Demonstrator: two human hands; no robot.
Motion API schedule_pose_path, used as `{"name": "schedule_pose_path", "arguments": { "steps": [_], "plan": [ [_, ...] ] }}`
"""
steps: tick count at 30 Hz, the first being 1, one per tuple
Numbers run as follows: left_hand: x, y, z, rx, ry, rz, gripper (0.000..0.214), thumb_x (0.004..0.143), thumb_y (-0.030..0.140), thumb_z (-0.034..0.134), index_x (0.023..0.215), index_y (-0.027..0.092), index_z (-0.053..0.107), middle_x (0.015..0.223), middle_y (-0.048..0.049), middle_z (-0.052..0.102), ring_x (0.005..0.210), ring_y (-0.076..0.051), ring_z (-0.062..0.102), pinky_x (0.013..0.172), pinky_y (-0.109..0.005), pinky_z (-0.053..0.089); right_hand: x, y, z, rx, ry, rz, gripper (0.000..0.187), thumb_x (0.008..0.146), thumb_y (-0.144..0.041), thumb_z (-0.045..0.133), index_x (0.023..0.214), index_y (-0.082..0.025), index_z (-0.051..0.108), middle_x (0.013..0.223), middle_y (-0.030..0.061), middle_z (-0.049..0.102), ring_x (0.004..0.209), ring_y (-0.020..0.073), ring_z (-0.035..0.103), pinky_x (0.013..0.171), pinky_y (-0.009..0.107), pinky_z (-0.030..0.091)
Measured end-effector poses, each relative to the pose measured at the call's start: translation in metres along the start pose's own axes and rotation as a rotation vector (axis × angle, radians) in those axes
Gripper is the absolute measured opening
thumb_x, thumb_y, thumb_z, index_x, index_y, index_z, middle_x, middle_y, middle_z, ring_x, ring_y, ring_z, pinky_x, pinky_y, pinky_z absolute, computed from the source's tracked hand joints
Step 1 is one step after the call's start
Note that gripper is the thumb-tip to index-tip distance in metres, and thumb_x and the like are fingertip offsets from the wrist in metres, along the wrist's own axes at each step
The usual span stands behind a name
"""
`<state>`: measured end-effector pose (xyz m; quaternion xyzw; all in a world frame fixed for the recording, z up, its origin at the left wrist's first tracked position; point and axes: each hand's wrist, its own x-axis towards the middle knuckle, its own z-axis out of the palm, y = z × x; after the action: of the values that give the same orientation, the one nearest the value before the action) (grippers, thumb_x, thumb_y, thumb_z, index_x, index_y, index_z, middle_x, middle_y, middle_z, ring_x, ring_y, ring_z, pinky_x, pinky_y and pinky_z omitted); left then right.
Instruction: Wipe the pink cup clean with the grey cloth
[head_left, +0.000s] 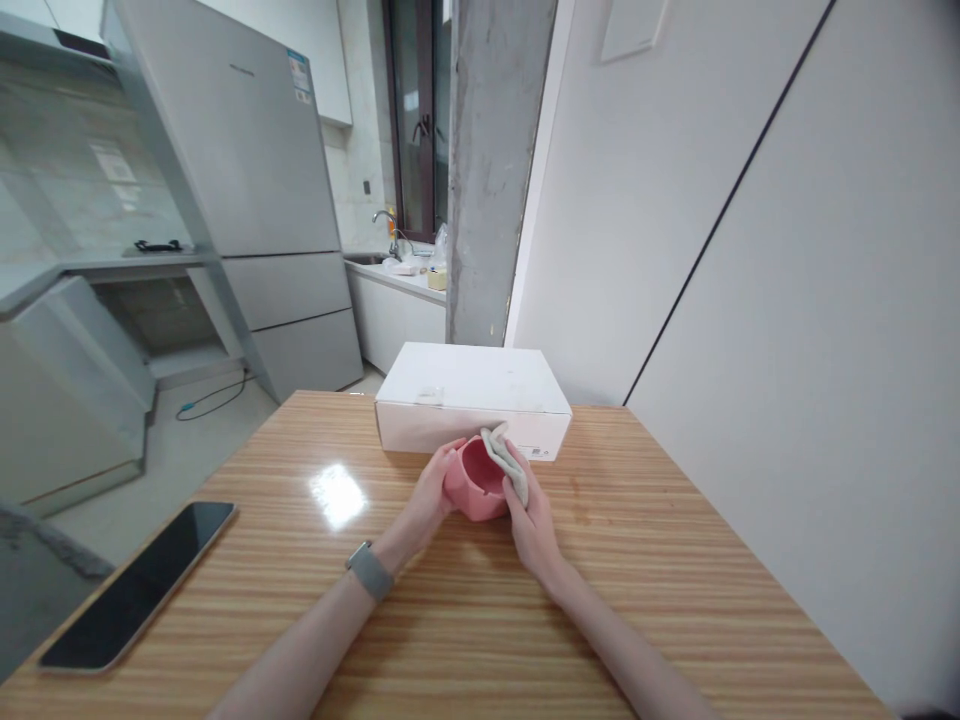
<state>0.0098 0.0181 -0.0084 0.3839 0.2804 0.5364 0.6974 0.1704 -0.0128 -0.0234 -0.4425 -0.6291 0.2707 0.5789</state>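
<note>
A pink faceted pot [478,502] is tilted with its hollow opening facing up and toward me, just in front of the white box. My left hand [433,485] grips the pot's left side, its fingers partly hidden behind it. On the other side, my right hand [534,520] holds a folded pale grey-green cloth [512,468] against the pot's right rim and wall. The thumb lies on the near face of the cloth. A watch with a grey band [370,572] is on my left wrist.
The white closed box [474,380] stands at the table's far edge. A phone [142,585] lies at the left edge of the wood-grain table [645,600]. A white wall [810,380] runs along the right. Beyond are a fridge [255,170] and a sink counter [397,305].
</note>
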Motion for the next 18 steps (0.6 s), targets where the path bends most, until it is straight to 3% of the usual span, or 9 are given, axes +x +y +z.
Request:
{"name": "schedule_pose_path", "arguments": {
  "steps": [5, 8, 11, 13, 18],
  "plan": [
    [-0.004, 0.006, 0.006, -0.249, -0.092, -0.182, 0.047, 0.092, 0.045, 0.055, 0.127, 0.014, 0.061, 0.135, -0.0118, 0.061, 0.128, -0.026, 0.053, 0.108, -0.036, 0.04, -0.002, -0.014, -0.008, -0.118, -0.147, -0.181, 0.048, 0.099, -0.032, 0.043, 0.147, -0.031, 0.039, 0.157, 0.0034, 0.037, 0.148, 0.0263, 0.024, 0.122, 0.057, 0.016],
    [-0.007, 0.012, 0.003, -0.231, -0.13, -0.337, 0.052, 0.093, 0.052, 0.05, 0.127, 0.015, 0.062, 0.131, -0.0112, 0.064, 0.12, -0.026, 0.059, 0.1, -0.037, 0.047, -0.002, -0.024, -0.014, -0.188, -0.244, -0.274, 0.046, 0.1, -0.03, 0.041, 0.146, -0.029, 0.041, 0.156, 0.0033, 0.039, 0.15, 0.027, 0.019, 0.122, 0.058, 0.018],
    [-0.008, 0.018, 0.0, -0.132, -0.068, -0.478, 0.056, 0.09, 0.059, 0.049, 0.125, 0.017, 0.064, 0.124, -0.0116, 0.068, 0.108, -0.028, 0.065, 0.085, -0.04, 0.054, -0.002, -0.029, -0.019, -0.241, -0.333, -0.325, 0.048, 0.099, -0.029, 0.042, 0.147, -0.027, 0.04, 0.156, 0.0045, 0.039, 0.151, 0.0279, 0.015, 0.121, 0.058, 0.02],
    [-0.008, 0.021, 0.001, -0.115, -0.015, -0.456, 0.051, 0.09, 0.054, 0.053, 0.121, 0.016, 0.066, 0.12, -0.0116, 0.07, 0.106, -0.027, 0.065, 0.085, -0.037, 0.054, -0.001, -0.029, -0.022, -0.282, -0.37, -0.346, 0.049, 0.099, -0.028, 0.042, 0.147, -0.025, 0.039, 0.156, 0.0053, 0.038, 0.151, 0.0282, 0.013, 0.121, 0.058, 0.022],
    [-0.011, 0.018, 0.01, -0.088, 0.044, -0.226, 0.042, 0.083, 0.044, 0.067, 0.113, 0.013, 0.071, 0.117, -0.0112, 0.071, 0.104, -0.024, 0.066, 0.089, -0.031, 0.051, 0.004, -0.023, -0.023, -0.385, -0.371, -0.4, 0.048, 0.098, -0.023, 0.042, 0.146, -0.024, 0.041, 0.153, 0.0064, 0.043, 0.15, 0.0282, 0.015, 0.12, 0.058, 0.027]
  ]
}}
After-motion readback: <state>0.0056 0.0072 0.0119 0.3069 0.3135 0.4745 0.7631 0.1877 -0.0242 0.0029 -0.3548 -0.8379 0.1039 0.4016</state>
